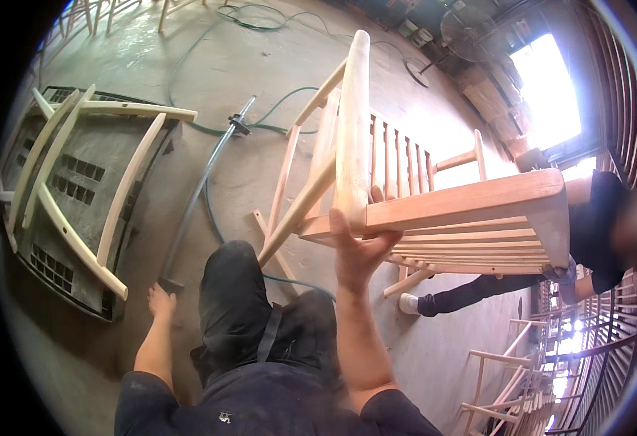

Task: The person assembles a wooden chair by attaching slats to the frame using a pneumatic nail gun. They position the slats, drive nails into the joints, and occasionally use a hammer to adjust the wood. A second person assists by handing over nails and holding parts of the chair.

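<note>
A pale wooden chair frame [464, 203] with a slatted back and seat stands tilted in front of me on the right. My right hand [362, 251] grips it where a thick rail meets the upright post, thumb on one side and fingertips showing above the rail. Low on the left, my left hand [161, 300] is closed at the near end of a long metal bar clamp [206, 174], by its dark jaw. The clamp slants away over the floor; a black sliding piece [239, 125] sits near its far end. My palm hides part of the grip.
Curved wooden parts [133, 185] lie on a low dark platform [75, 247] at left. A green hose [213, 214] winds across the floor. Another person [587, 225] stands at right, a gloved hand at the chair's far end. More wooden frames [507, 378] stand lower right.
</note>
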Available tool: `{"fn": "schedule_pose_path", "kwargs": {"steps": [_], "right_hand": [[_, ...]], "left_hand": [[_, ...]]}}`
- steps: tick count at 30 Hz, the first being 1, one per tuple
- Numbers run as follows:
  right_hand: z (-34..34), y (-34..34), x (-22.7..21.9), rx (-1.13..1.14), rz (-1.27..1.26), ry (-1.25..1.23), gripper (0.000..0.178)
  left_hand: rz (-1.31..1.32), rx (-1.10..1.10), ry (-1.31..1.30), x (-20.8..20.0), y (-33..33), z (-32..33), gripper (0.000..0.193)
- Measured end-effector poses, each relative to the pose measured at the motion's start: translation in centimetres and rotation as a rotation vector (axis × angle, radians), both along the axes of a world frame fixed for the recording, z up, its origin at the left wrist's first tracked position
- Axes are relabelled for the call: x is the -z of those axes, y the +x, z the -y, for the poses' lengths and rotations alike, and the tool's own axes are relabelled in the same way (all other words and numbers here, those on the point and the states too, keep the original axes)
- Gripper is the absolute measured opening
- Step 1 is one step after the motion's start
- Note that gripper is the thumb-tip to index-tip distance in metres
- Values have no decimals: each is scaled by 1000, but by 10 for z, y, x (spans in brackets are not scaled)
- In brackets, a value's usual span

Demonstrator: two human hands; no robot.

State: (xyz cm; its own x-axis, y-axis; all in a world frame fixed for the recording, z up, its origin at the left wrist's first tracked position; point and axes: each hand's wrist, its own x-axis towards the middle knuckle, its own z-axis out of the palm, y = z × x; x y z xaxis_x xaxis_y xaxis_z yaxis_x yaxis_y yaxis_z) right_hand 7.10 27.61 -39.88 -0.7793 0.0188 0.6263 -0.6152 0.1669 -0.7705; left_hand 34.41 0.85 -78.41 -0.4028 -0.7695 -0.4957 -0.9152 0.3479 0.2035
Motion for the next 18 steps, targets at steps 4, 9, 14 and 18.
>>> {"fn": "schedule_pose_path", "kwargs": {"steps": [4, 9, 14, 18], "right_hand": [[5, 1, -6, -26, 31, -21, 90], [-1, -4, -1, -47, 31, -10, 87], [-12, -15, -11, -109, -122, -5, 81], [-13, -28, -59, 30, -322, 59, 74]], "left_hand": [[115, 202, -114, 29, -1, 23, 80], [-30, -88, 7, 31, -24, 24, 99], [-20, -69, -10, 39, -46, 18, 106], [-116, -133, -31, 65, -47, 16, 101]]}}
